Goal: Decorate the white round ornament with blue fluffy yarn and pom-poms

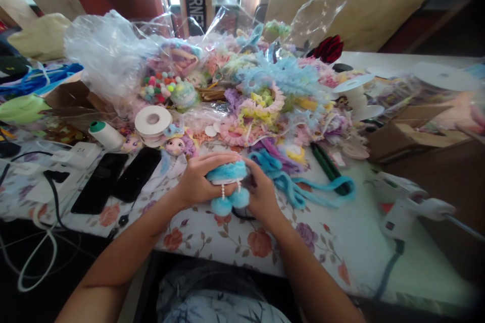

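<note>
Blue fluffy trinket (227, 172): it is sitting at the lower middle of the frame, just above the flowered tablecloth (235, 245), and you are holding it between both hands.

At the far left edge, a white cable (38, 257) is looping down off the table. Just right of it, two black phones (100, 181) are lying side by side, screens up. Above them a white thread spool (105, 135) with a green cap is lying tilted, and a white ribbon reel (153, 121) is resting flat beside it. A clear plastic bag (106, 55) is billowing in the upper left.

Your left hand (197, 181) is clasping the trinket's left side, with your fingers curling over its top. Two blue pompoms (230, 203) and a short pearl strand (223, 192) are hanging below the trinket, between your hands. Your right hand (261, 194) is gripping the right side, thumb pressing near the top.

Just right of that hand, a blue fuzzy cord (303, 189) is trailing across the cloth. Behind it, a heap of pastel trims (265, 101) is filling the middle of the frame. At the lower right, a white glue gun (409, 207) is lying on the table, well apart from your hands.
</note>
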A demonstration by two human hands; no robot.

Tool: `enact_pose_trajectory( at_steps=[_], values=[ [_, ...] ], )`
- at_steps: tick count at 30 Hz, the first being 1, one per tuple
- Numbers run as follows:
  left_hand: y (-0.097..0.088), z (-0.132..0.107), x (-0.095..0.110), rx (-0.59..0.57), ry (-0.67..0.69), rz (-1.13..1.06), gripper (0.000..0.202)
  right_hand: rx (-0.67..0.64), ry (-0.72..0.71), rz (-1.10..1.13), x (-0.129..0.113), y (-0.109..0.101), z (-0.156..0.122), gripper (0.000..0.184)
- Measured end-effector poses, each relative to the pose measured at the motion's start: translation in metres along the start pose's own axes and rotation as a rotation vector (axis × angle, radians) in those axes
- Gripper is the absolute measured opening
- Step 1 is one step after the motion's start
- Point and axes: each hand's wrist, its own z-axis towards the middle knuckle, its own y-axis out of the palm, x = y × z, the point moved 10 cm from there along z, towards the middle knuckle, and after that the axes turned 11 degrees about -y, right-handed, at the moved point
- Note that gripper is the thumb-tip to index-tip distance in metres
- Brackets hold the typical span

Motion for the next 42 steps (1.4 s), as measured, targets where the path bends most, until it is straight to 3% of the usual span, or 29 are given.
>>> enact_pose_trajectory(
  at_steps=[4, 6, 13, 27, 42],
  values=[
    [-0.007, 0.002, -0.001, 0.075, 0.088, 0.141, 0.043, 0.216, 0.066, -0.002, 0.003, -0.026, -0.003, 0.027],
    [-0.009, 0.002, -0.003, 0.103, 0.100, 0.167, 0.043, 0.261, 0.076, 0.013, 0.001, -0.030, -0.004, 0.016],
    [-0.004, -0.005, -0.017, 0.135, 0.066, 0.178, 0.043, 0.068, -0.025, -0.026, -0.017, -0.005, 0.001, 0.012],
    [-0.007, -0.012, -0.018, 0.128, 0.086, 0.197, 0.044, -0.030, 0.047, 0.139, -0.007, 0.012, 0.003, 0.008],
    [-0.009, -0.013, -0.022, 0.084, 0.060, 0.174, 0.041, -0.178, 0.278, 0.175, 0.014, 0.021, -0.003, 0.016]
  ],
)
